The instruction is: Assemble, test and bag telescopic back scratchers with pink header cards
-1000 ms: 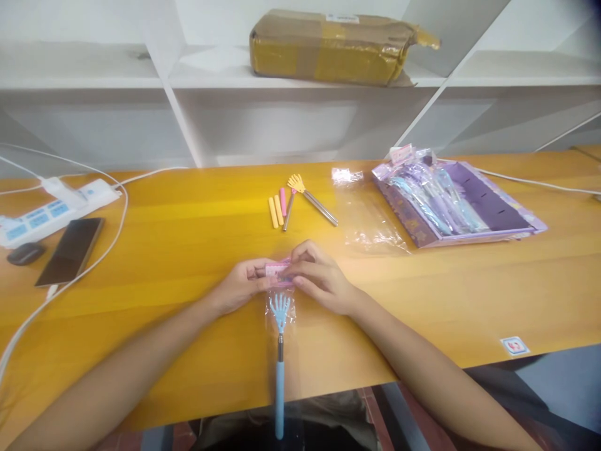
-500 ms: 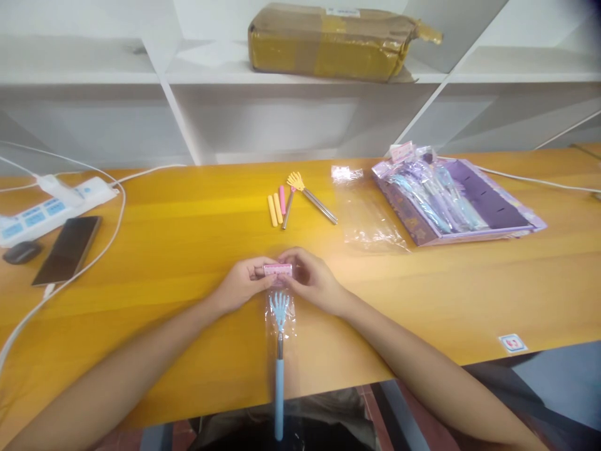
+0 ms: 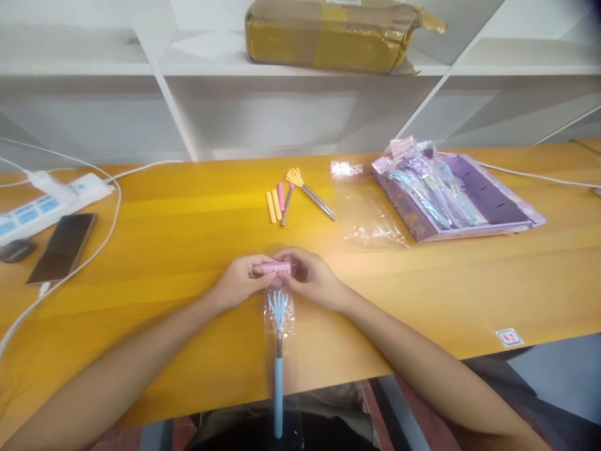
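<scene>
Pinching the pink header card (image 3: pixel 276 268), the left hand (image 3: pixel 239 280) and right hand (image 3: pixel 313 280) hold a clear plastic bag (image 3: pixel 290 316); the light-blue back scratcher (image 3: pixel 278 394) inside reaches past the near edge of the table (image 3: pixel 141 238). It should be light and stiff, the bag limp and slippery; the card likely grips best.

White shelving (image 3: pixel 300 116) stands behind a yellowish wooden table (image 3: pixel 183 232), with reddish floor (image 3: pixel 184 432) showing below.

At lower centre, a blue, metal-necked, hand-headed scratcher (image 3: pixel 278 366) lies inside a long, clear plastic bag (image 3: pixel 288 316); a purple rectangular cardboard tray (image 3: pixel 500 199) sits upper right, a black rectangular phone (image 3: pixel 63 248) far left.
</scene>
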`<state>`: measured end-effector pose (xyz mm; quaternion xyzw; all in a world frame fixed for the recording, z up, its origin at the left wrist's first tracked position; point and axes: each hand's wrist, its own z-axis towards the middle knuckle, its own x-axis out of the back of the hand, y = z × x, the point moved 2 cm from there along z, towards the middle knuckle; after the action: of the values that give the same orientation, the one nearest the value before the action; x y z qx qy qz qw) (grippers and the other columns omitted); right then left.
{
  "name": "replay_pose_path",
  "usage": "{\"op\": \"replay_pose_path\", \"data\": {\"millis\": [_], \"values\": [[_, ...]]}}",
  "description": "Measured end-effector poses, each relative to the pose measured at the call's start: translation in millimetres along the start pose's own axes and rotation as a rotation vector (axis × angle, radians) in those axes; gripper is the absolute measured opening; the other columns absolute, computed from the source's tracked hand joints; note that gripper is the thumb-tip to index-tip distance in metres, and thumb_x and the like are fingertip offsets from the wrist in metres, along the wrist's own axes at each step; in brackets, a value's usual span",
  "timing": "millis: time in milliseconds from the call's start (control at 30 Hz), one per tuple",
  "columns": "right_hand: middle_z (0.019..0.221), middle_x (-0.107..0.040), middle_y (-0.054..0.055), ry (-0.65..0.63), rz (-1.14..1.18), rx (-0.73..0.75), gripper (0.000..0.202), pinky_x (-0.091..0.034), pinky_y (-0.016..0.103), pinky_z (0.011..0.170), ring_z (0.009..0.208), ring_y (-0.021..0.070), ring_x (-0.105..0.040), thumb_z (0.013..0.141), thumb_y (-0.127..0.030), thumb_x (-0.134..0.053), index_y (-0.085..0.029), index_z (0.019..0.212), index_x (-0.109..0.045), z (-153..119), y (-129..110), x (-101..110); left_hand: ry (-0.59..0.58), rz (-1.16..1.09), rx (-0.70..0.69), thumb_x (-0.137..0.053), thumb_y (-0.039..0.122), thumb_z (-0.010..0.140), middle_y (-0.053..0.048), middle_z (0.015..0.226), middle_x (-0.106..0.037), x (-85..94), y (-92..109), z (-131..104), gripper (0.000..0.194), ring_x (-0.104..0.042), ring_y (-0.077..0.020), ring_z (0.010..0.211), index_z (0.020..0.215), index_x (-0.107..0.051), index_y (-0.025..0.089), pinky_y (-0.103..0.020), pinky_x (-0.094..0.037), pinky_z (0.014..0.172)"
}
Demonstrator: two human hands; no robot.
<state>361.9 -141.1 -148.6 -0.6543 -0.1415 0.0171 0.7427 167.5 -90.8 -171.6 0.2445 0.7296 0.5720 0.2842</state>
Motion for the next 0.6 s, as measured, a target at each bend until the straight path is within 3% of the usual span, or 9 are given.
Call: {"op": "replay_pose_path", "data": {"millis": [600], "values": [[0.106, -0.072, 0.005, -0.056, 0.053, -0.041, 0.033, -0.059, 0.031, 0.078, 0.087, 0.0161, -0.069, 0.091, -0.025, -0.070, -0.020, 0.123, -0.063, 0.1, 1.2, 5.6, -0.003, -0.045, 0.031, -0.083, 0.035, 0.089, -0.013, 0.111, -0.083, -2.4, 2.7, 1.3, 0.036, -0.081, -0.0238, 0.098, 0.117, -0.076, 0.014, -0.036, -0.062, 0.096]]}}
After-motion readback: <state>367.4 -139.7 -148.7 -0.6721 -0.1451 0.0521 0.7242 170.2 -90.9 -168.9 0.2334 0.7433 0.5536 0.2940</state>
